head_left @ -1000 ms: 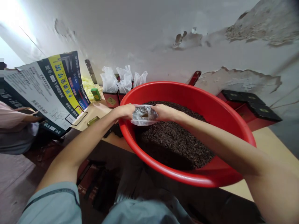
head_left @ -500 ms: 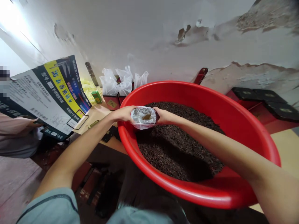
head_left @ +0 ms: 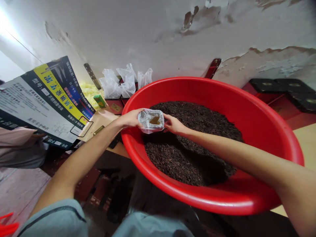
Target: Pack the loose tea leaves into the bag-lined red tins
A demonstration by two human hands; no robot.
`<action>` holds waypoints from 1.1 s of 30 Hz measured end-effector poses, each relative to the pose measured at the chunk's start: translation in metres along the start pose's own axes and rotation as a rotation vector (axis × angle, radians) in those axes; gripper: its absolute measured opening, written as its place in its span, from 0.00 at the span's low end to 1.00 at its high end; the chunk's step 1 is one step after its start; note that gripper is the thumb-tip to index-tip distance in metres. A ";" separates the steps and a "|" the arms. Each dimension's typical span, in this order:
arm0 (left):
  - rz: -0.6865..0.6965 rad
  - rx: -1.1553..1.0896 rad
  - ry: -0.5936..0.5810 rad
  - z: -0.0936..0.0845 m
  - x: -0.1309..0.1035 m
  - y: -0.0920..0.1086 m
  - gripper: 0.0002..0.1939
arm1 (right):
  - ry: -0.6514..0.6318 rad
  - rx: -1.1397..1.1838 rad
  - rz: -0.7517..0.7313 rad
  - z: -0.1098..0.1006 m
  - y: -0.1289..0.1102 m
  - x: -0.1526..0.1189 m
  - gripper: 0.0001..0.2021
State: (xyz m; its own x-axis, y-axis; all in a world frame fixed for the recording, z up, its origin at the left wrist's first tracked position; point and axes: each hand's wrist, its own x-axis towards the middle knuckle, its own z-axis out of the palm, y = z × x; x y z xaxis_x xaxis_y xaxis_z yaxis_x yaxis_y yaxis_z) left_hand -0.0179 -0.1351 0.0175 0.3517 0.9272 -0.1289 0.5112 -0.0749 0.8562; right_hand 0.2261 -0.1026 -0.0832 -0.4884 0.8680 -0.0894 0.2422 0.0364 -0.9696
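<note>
While the left hand closes on the left end of a plastic-lined container, the right hand meets its right end. The container lies between the two sets of fingers, open side up, its longer axis running roughly left to right; neither hand is clearly nearer. The left fingers curl around the side, their tips partly hidden; the right fingers bend loosely against the opposite edge, though how firmly they press cannot be told.

Farther out, from the left: a seated person's clothing, a large printed cardboard sheet, a small green packet and clear plastic bags standing on red boxes. Beneath the hands, a broad red basin holds loose dark leaf-like material. At right, black-topped red tins and the pale tabletop adjoin a peeling wall.
</note>
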 end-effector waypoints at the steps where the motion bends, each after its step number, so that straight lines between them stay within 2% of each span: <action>1: -0.017 0.002 0.029 0.001 -0.001 0.000 0.44 | 0.031 0.056 0.021 0.004 -0.001 -0.001 0.35; 5: -0.118 -0.006 0.130 0.003 -0.009 -0.003 0.48 | 0.101 0.277 0.141 0.012 -0.008 0.003 0.31; 9: -0.170 -0.007 0.116 0.005 -0.012 -0.003 0.50 | 0.110 0.281 0.163 0.014 -0.010 0.007 0.25; 14: -0.158 0.034 0.106 0.006 -0.011 0.002 0.50 | 0.369 0.161 0.029 0.025 0.001 -0.005 0.12; 16: -0.147 0.027 0.095 0.006 -0.011 0.003 0.50 | 0.411 0.083 0.003 0.028 0.007 -0.009 0.06; 21: -0.122 0.059 0.074 0.004 -0.012 -0.001 0.52 | 0.501 -0.189 -0.076 0.022 0.007 -0.002 0.05; 24: -0.094 0.091 0.051 0.003 -0.012 -0.004 0.53 | 0.458 -0.281 -0.084 0.015 0.001 0.001 0.08; 28: -0.082 0.116 0.082 0.007 -0.011 -0.008 0.57 | 0.313 -0.310 0.017 0.003 -0.014 -0.003 0.12; 33: -0.087 0.000 0.159 0.016 0.002 -0.012 0.56 | 0.202 -0.204 0.110 -0.017 -0.028 -0.007 0.10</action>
State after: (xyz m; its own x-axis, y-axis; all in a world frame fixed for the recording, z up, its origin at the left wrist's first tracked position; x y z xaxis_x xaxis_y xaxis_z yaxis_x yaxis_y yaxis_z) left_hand -0.0102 -0.1382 -0.0009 0.1778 0.9764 -0.1222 0.5343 0.0085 0.8453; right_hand 0.2369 -0.1018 -0.0521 -0.2782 0.9524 -0.1248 0.4578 0.0173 -0.8889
